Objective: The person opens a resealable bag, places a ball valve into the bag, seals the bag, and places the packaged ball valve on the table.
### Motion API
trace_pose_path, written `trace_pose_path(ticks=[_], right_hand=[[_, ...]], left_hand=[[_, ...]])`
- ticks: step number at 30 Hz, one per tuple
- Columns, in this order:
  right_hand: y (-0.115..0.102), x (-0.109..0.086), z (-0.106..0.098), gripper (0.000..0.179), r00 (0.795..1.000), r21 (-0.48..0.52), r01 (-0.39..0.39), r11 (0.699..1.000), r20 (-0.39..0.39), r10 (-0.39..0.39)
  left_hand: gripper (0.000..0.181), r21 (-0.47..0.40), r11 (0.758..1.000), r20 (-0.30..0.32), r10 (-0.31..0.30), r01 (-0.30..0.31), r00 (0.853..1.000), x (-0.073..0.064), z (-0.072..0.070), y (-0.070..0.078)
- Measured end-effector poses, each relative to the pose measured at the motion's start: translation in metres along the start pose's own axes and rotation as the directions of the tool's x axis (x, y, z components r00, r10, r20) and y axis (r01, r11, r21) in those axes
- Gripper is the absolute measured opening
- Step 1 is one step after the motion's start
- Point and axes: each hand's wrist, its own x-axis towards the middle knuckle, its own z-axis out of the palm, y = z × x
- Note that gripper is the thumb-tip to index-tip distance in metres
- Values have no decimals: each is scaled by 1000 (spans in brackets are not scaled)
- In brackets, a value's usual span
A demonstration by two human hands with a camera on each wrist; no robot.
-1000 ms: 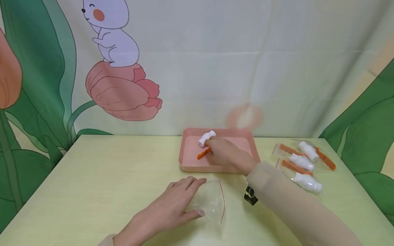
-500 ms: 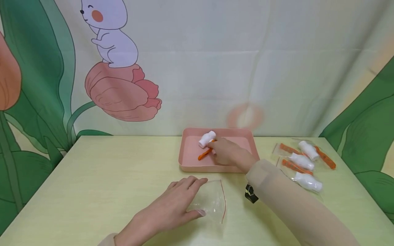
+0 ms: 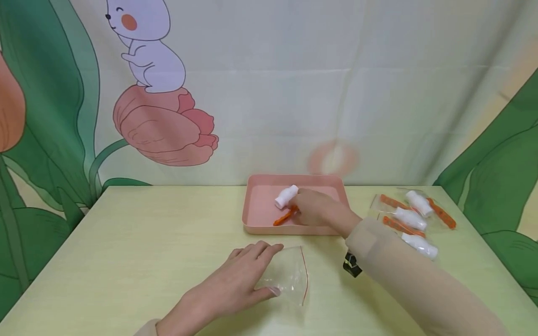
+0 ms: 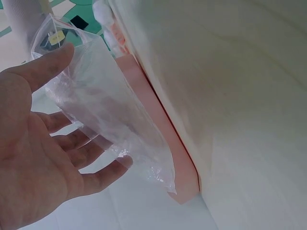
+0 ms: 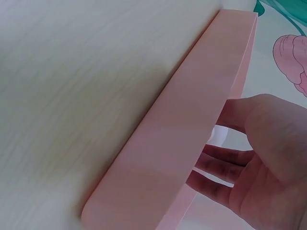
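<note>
In the head view my left hand (image 3: pixel 235 280) holds a clear zip bag (image 3: pixel 286 275) with a red line near its edge. Thumb and fingers lie apart at the bag's sides; the left wrist view shows some fingers partly behind the plastic bag (image 4: pixel 120 115). My right hand (image 3: pixel 317 207) reaches into the pink tray (image 3: pixel 252 229), its fingers around a white bottle-shaped piece (image 3: pixel 286 197). Beside it lies an orange strip (image 3: pixel 282 219), one end hidden by the hand. In the right wrist view the tray wall (image 5: pixel 163 124) covers the fingertips and most of the white piece (image 5: pixel 219 135).
At the table's right side lie several clear bags holding white bottle-shaped pieces (image 3: pixel 411 218) and orange strips (image 3: pixel 442 214). A small black device (image 3: pixel 352 264) shows under the right sleeve. Behind the table hangs a printed curtain (image 3: pixel 269 93).
The white piece and the orange strip have shifted a little toward the right and front within the tray, along with the right hand. My left hand and its bag have stayed nearly still.
</note>
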Motion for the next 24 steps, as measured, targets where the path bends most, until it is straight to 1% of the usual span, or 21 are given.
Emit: trace_pose_path(ticks=[2, 6, 8, 11, 13, 16, 20, 22, 24], right_hand=[[-1, -3, -1, 13, 1000, 3, 5, 1000, 12, -6], [-1, -8, -3, 16, 1000, -4, 20, 1000, 22, -20], [0, -8, -5, 18, 1000, -3, 27, 1000, 14, -27], [1, -7, -8, 20, 1000, 22, 2, 1000, -11, -2], [2, -5, -9, 27, 999, 43, -35, 998, -35, 36], [4, -3, -8, 44, 994, 59, -80, 995, -71, 84], [10, 1, -4, 67, 992, 45, -75, 996, -100, 79], [15, 3, -1, 73, 993, 47, -69, 997, -92, 73], [19, 5, 2, 74, 994, 75, -68, 995, -77, 74]], left_hand=[[76, -1, 1000, 3, -1, 1, 1000, 0, 0, 0], [76, -2, 1000, 8, -3, 3, 1000, 0, 0, 1], [76, -1, 1000, 8, -5, 5, 1000, -1, 0, 1], [76, 2, 1000, 9, -8, 8, 1000, -1, 0, 1], [76, 7, 1000, 10, -8, 8, 1000, -2, 0, 0], [76, 15, 1000, 11, -7, 7, 1000, -2, 1, 0], [76, 22, 1000, 15, -10, 9, 1000, -3, 1, 0], [77, 23, 1000, 17, -11, 11, 1000, -3, 1, 0], [77, 21, 1000, 20, -11, 11, 1000, -3, 1, 0]])
